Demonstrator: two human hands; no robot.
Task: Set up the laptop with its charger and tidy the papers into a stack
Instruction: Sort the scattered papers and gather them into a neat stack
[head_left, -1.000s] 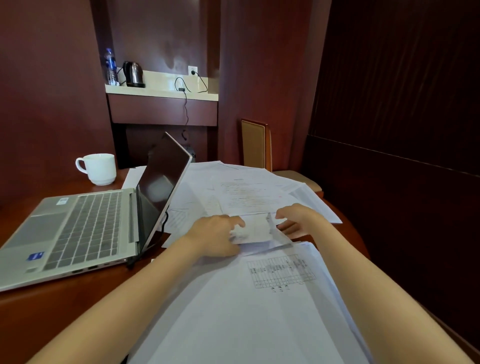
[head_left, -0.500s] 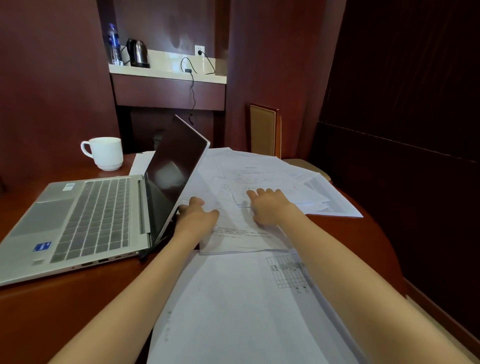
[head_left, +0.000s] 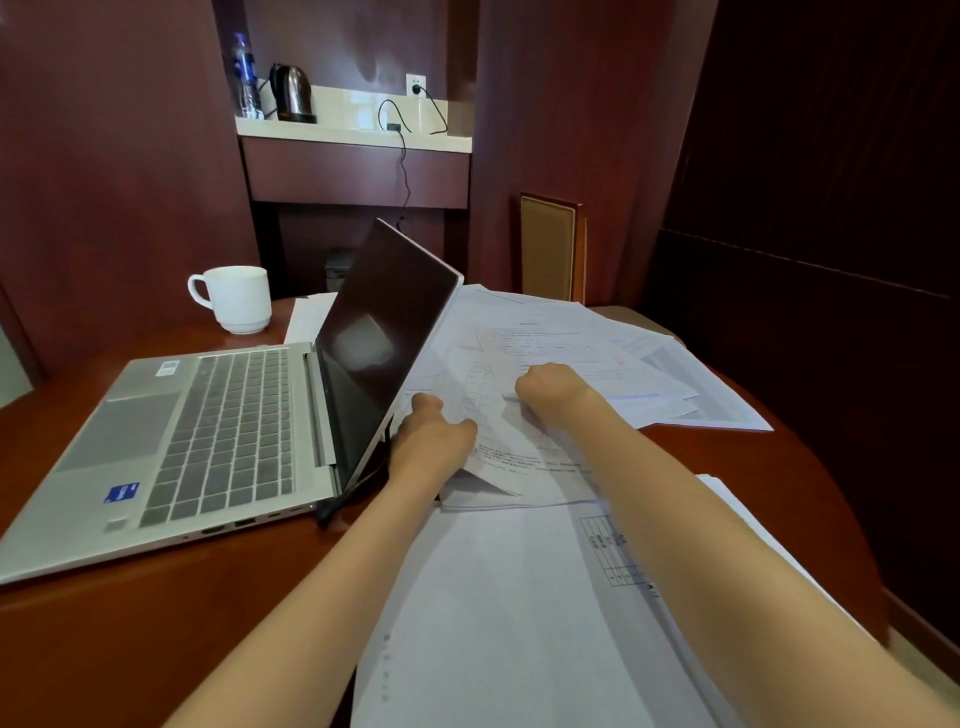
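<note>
A silver laptop (head_left: 218, 436) lies open on the left of the wooden table, its dark screen tilted far back over the papers. Loose white papers (head_left: 582, 364) spread across the middle and right of the table; a bigger pile of sheets (head_left: 509, 613) lies near me. My left hand (head_left: 431, 441) grips the edge of a sheet just right of the laptop hinge. My right hand (head_left: 550, 389) is curled on the scattered papers and holds them. A black charger cable (head_left: 402, 161) hangs from a wall socket at the back; a black cable end (head_left: 332, 512) shows under the laptop's corner.
A white mug (head_left: 241, 299) stands behind the laptop. A kettle (head_left: 292, 93) and a water bottle (head_left: 244, 78) sit on the back shelf. A chair back (head_left: 550, 249) rises beyond the table's far edge. Dark wood walls close in on the right.
My head has come closer to the table. Both hands have curled round the sheets and drawn some of them up and towards me; the laptop and mug stayed put.
</note>
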